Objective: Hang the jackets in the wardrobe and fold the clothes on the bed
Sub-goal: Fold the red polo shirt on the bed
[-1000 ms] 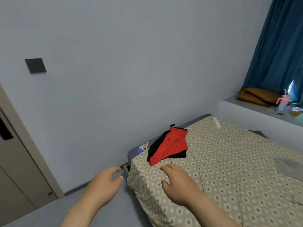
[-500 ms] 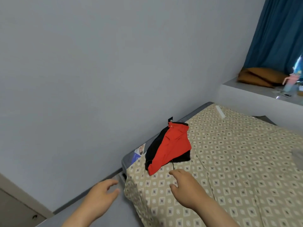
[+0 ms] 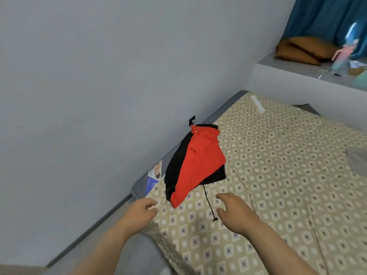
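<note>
A red and black garment (image 3: 195, 162) lies crumpled near the corner of the bed (image 3: 278, 175), close to the wall, with a thin black drawstring (image 3: 208, 203) trailing toward me. My left hand (image 3: 139, 212) hovers at the bed's corner, fingers relaxed and empty, a little left of the garment's lower tip. Over the patterned sheet just below the garment, my right hand (image 3: 236, 210) reaches forward, empty with fingers loosely spread. Neither hand touches the garment.
A grey wall runs along the bed's left side. A white ledge (image 3: 297, 76) at the back right holds a brown cushion (image 3: 301, 49), a pink cup (image 3: 341, 56) and small items under a blue curtain (image 3: 321, 18). A grey cloth (image 3: 357, 159) lies at the bed's right edge.
The view has swung right and closer to the bed; the door and wall switch have left the frame. Both hands have moved forward toward the red and black garment.
</note>
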{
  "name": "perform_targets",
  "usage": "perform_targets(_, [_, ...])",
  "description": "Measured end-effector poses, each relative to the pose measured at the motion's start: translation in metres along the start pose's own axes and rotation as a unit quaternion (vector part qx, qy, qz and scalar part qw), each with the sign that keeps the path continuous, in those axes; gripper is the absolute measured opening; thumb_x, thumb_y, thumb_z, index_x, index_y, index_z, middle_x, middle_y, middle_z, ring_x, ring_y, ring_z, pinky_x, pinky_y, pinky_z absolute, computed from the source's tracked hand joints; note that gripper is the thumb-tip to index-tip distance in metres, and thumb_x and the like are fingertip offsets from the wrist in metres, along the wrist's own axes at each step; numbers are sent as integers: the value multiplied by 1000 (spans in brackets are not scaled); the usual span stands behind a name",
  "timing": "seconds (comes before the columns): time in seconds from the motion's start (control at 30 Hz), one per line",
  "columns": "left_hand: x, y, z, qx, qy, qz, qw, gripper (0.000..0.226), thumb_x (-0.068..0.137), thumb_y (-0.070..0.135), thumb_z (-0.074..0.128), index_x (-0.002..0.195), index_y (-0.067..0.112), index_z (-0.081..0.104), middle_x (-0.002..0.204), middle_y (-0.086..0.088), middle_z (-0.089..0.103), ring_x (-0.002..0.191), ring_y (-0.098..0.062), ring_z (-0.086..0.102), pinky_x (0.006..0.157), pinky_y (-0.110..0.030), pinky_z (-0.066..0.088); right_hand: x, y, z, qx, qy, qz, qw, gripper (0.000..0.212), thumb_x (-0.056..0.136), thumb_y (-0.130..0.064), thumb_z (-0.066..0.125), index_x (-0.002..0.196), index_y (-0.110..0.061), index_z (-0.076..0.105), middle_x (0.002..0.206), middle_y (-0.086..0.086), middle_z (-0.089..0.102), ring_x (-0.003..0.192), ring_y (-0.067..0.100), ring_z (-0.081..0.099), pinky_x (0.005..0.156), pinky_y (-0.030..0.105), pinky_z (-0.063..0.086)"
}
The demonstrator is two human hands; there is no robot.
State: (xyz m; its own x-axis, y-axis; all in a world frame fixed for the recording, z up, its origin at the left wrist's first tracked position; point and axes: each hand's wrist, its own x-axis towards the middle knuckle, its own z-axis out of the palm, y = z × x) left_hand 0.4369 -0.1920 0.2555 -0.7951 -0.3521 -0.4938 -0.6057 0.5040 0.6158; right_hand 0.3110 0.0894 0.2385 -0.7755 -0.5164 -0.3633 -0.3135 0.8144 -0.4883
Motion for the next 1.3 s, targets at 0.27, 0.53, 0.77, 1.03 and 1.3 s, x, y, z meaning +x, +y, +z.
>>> perform_targets(0.27, [179,-4,-6,26,-127,32,991,11,93,16,53,83,19,52,87,-1,51,70,-15,47,68,-28,40,113,-14,43,31,-34,141,989,45,98,-25,46,142,-15,46,141,8,49,125,25,49,99,34,45])
perform_targets(0.53, [350,-51,59,-5,-202,2,979,51,95,24,56,144,18,43,139,-3,51,105,-8,54,88,-27,41,235,5,124,123,-60,240,961,61,98,-26,46,155,-23,24,153,8,39,133,26,45,101,33,42])
perform_targets(0.77, [433,-101,147,34,-184,8,982,51,90,27,68,136,14,51,129,-4,55,104,-16,57,85,-23,39,314,37,196,263,-55,336,903,50,97,-18,45,147,-19,38,142,6,50,110,19,58,78,25,44])
perform_targets(1.03, [465,-91,166,-174,-104,-52,978,34,86,-2,60,117,11,57,81,-1,65,72,-14,64,67,-31,52,352,52,227,396,48,352,847,29,101,-25,48,127,-14,53,90,-8,60,70,0,58,62,12,45])
perform_targets(1.3, [393,-20,109,-224,-311,-33,923,23,64,7,54,47,22,58,45,4,38,41,-9,31,42,-20,26,345,42,185,775,114,347,517,63,89,-68,51,117,-15,70,114,13,72,107,28,69,94,47,55])
